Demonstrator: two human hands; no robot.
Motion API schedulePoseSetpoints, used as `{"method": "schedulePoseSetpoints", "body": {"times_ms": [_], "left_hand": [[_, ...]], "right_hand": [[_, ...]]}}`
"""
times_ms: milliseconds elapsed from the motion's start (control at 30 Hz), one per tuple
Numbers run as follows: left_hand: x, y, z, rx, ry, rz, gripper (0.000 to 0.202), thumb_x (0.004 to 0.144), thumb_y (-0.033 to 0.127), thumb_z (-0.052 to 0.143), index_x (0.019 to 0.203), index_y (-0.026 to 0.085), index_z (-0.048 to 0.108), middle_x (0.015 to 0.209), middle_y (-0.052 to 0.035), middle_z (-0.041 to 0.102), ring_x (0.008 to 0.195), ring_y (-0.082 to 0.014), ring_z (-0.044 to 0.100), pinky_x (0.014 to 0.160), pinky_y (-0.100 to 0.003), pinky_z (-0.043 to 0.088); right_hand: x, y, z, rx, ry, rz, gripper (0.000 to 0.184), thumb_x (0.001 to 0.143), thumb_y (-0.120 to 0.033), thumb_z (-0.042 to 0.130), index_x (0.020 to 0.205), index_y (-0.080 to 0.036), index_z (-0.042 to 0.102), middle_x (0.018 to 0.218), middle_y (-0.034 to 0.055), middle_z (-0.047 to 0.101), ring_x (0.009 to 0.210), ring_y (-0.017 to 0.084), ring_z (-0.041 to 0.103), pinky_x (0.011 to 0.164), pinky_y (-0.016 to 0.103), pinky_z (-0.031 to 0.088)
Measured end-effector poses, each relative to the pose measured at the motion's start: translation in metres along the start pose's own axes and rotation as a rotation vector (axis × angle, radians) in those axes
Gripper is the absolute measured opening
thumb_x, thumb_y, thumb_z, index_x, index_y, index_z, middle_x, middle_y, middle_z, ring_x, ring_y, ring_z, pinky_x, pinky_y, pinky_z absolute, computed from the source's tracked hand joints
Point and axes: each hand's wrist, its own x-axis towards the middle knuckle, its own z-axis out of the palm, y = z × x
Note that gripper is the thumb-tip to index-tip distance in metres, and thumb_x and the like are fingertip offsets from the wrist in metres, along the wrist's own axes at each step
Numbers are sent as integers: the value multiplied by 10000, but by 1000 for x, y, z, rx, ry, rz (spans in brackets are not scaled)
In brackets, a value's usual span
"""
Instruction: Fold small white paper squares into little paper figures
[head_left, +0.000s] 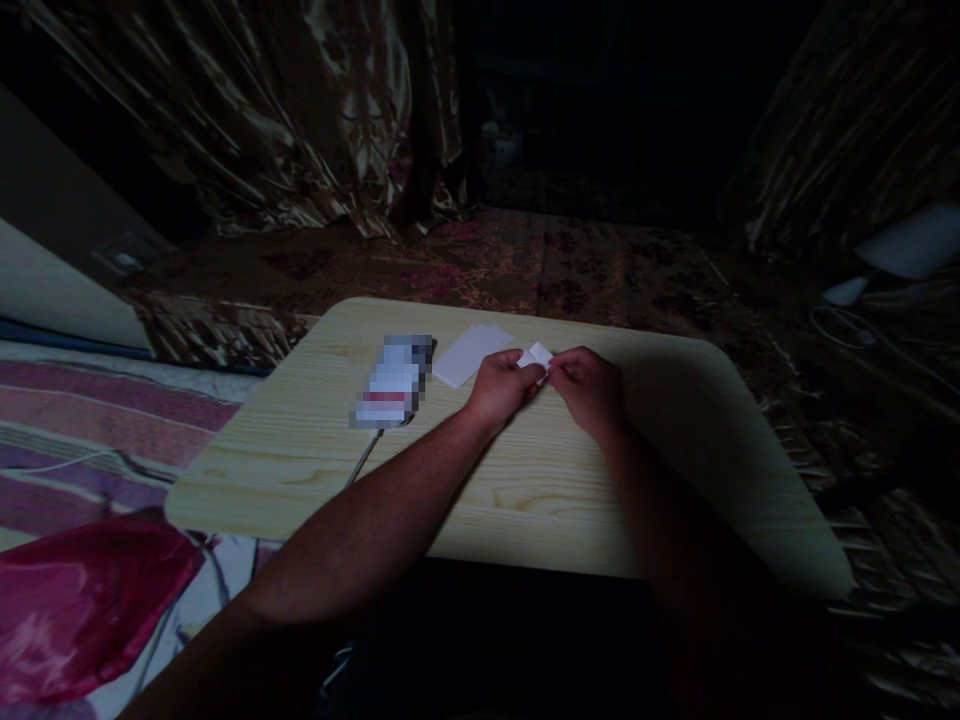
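Note:
A small white folded piece of paper (535,357) is pinched between both my hands above the middle of a light wooden table (697,470). My left hand (501,384) grips its left side with closed fingers. My right hand (589,389) holds its right side, fingers also closed. A flat white sheet of paper (471,353) lies on the table just behind and to the left of my left hand.
A blurred-out phone-like object (393,383) with a cable (365,457) lies on the table's left part. A red shiny cloth (82,600) and striped bedding (90,420) are at the left. Dark patterned fabric surrounds the table. A white object (911,243) sits at far right.

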Motion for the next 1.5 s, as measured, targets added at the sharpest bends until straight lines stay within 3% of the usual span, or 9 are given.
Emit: {"method": "schedulePoseSetpoints", "body": {"times_ms": [400,533,667,733,900,1133,1500], "left_hand": [[1,11,1,-213,-2,-116,117,599,178,725,648,112,643,584,-7,614,459,-65,477,460,-207,351],[3,13,-3,-238,35,-117,122,616,189,728,659,121,637,569,7,600,442,-65,473,462,-208,367],[4,10,-3,-155,42,-73,123,613,185,734,662,120,642,583,2,608,456,-66,479,457,-208,352],[4,8,-1,-121,19,-49,116,627,192,727,670,119,648,588,-1,609,463,-64,477,459,-208,343],[2,6,0,-58,-3,-19,127,655,220,719,652,119,642,580,-10,610,461,-69,475,464,-216,335],[1,5,0,-56,-13,-8,132,662,222,719,647,119,636,577,-11,609,462,-69,477,469,-217,328],[-2,10,3,-79,-29,-32,102,640,201,699,626,123,634,572,-8,610,470,-63,484,495,-212,346]], "right_hand": [[0,6,-2,-51,-65,-284,86,788,-205,600,754,-233,674,854,16,718,772,162,676,708,272,536],[-3,1,1,27,-51,-185,51,786,-239,622,837,-238,631,804,5,714,714,158,677,667,275,546],[-2,-2,2,103,23,-130,295,730,-235,672,1012,-231,585,863,8,700,701,148,673,627,256,547],[0,-1,1,74,32,-129,325,722,-224,667,1040,-230,601,854,6,692,684,145,665,615,255,543],[3,1,-4,-26,38,-179,148,763,-224,621,903,-229,670,911,29,697,712,151,671,659,279,547],[1,-4,-5,-51,13,-153,247,764,-218,619,1008,-229,657,874,17,718,663,143,664,642,268,542],[0,3,-3,-73,-9,-231,82,794,-222,599,795,-242,679,878,13,720,749,161,678,708,286,548]]}}
